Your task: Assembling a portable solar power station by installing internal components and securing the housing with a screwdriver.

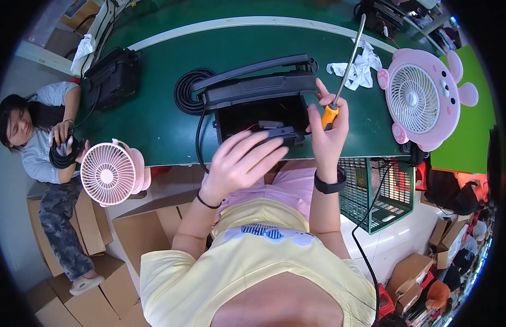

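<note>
A black plastic case [261, 90] lies on the green table in front of me, its lid raised with a long handle along it. Inside the dark hollow sits a small grey part [269, 125] with a red wire near it. My left hand [239, 163] is at the case's near edge, fingers stretched out over it and gripping nothing. In my right hand [330, 122] is a screwdriver [330, 113] with a yellow handle, its long metal shaft pointing up and away. That hand's fingertips are at the case's right end. A coiled black cable [188, 90] rests by the left end.
A pink fan [107, 170] stands at the left table edge, a pink animal-shaped fan [419, 98] at the right. Crumpled white cloth [361, 68] lies beyond my right hand. Another black case [112, 79] is far left, near a person handling cable. A green crate [373, 191] stands below.
</note>
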`<state>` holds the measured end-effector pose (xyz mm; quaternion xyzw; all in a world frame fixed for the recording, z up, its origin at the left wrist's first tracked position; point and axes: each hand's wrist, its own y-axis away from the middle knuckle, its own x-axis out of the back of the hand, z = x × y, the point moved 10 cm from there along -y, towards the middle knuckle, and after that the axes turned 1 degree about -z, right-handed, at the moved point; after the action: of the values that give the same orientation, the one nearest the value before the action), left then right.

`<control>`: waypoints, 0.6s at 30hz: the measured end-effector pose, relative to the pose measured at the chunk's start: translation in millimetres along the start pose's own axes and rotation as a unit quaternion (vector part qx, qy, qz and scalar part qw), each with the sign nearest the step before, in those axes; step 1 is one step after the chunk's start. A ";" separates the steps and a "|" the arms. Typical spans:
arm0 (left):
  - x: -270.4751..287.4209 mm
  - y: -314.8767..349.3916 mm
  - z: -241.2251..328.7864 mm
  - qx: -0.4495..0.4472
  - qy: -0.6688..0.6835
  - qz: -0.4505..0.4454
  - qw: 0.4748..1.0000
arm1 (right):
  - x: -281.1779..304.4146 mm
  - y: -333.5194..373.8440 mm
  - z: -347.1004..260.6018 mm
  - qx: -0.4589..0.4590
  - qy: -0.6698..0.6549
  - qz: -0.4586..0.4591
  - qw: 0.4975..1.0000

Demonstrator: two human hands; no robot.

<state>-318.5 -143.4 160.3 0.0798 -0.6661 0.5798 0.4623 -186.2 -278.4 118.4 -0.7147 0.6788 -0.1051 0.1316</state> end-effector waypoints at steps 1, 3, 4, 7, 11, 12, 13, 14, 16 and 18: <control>9.2 13.5 -4.6 0.006 -0.023 0.043 0.999 | -2.4 -0.2 -0.3 -0.002 -0.001 -0.003 1.000; 16.9 34.7 -20.5 0.049 -0.072 0.076 0.993 | -3.0 -1.8 -1.3 -0.003 -0.029 0.001 1.000; 15.0 37.6 -29.9 0.079 -0.108 0.049 0.990 | -2.5 -2.3 -1.1 -0.001 -0.025 -0.003 1.000; 6.6 42.9 -46.9 0.102 -0.085 0.002 0.991 | -3.5 -2.3 2.5 -0.013 -0.028 -0.022 0.999; 6.2 43.1 -57.2 0.142 -0.060 -0.011 0.988 | -2.1 -1.7 -2.4 0.000 -0.006 0.005 1.000; 3.5 41.9 -59.9 0.149 -0.083 -0.038 0.985 | -2.5 -2.2 -0.3 0.007 0.001 -0.001 1.000; 1.5 41.4 -60.0 0.142 -0.086 -0.042 0.985 | -3.4 -2.4 -0.1 0.015 0.008 -0.008 1.000; 2.1 40.0 -61.1 0.139 -0.086 -0.041 0.986 | -3.1 -2.2 -1.0 0.016 0.008 -0.006 1.000; -3.2 36.9 -62.4 0.133 -0.089 -0.083 0.984 | -2.4 -0.5 -1.3 0.004 0.024 0.003 1.000; -2.8 34.6 -64.1 0.137 -0.074 -0.075 0.985 | 0.0 -0.8 -4.4 -0.002 0.031 0.009 0.999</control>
<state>-305.6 -79.4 127.7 0.2348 -0.6046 0.6217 0.4390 -186.9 -278.5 122.8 -0.7053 0.6891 -0.1246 0.1099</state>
